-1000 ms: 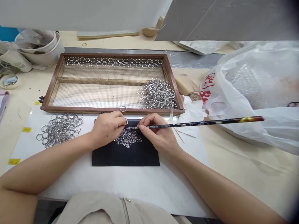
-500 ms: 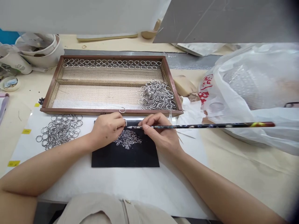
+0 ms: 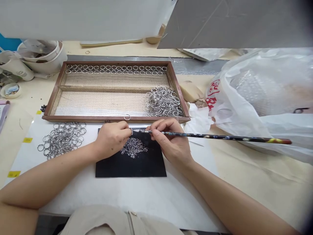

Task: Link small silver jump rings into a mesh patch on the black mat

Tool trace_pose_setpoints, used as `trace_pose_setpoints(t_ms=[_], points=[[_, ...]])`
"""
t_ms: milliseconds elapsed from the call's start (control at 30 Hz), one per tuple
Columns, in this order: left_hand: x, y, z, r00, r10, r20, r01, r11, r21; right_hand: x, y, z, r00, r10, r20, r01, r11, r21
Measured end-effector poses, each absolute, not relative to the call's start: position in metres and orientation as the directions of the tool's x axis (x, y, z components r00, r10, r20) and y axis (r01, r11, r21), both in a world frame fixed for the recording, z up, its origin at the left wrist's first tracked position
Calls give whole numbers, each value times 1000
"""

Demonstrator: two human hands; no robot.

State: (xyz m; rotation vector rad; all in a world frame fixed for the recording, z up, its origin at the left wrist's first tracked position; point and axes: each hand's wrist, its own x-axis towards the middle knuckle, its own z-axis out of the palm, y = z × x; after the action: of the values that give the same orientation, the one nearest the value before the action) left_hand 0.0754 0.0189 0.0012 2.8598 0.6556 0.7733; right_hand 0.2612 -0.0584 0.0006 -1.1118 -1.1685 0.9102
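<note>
Judging from the centre of the frame, the step in hand was the setting of a small piece onto a ring [image 3: 132,131] with a pick-up tool. The left hand [image 3: 111,138] was closed, with the ring pinched between thumb and forefinger at the upper edge of the black mat [image 3: 146,166]. The right hand [image 3: 171,143] was curled in a pen grip around a long dark stick [image 3: 220,137], whose pale tip was brought up against the ring; the shaft ran out toward the right of the frame. Just below the ring, a small heap of glittering stones [image 3: 134,147] lay on the mat, between the two hands. The next move was judged to call for a steady tip and a light, exact touch, since the ring was held by its edge only. Loose rings [image 3: 62,138] lay heaped at centre left, and a second heap [image 3: 162,101] lay in the right end of the wire-mesh tray [image 3: 97,101] above, with one single ring [image 3: 126,117] resting on the tray's near rim. Whether a stone was carried on the tip could not be made out. Most of the pinched ring was hidden by the fingers [image 3: 126,130], and the contents of the white plastic bag [image 3: 256,94] at the right were blurred.
</note>
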Motion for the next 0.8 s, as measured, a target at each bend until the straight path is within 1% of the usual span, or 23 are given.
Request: trace_pose_setpoints(t_ms=[200, 533, 800], points=[[75, 19, 1, 779, 434, 453, 383, -901, 204, 260, -59, 3, 181, 962, 204, 56, 197, -979], [75, 18, 1, 775, 438, 455, 383, -899, 212, 260, -59, 5, 170, 960, 221, 51, 216, -975], [76, 18, 2, 778, 436, 453, 384, -900, 206, 260, -59, 6, 184, 962, 200, 92, 186, -978]])
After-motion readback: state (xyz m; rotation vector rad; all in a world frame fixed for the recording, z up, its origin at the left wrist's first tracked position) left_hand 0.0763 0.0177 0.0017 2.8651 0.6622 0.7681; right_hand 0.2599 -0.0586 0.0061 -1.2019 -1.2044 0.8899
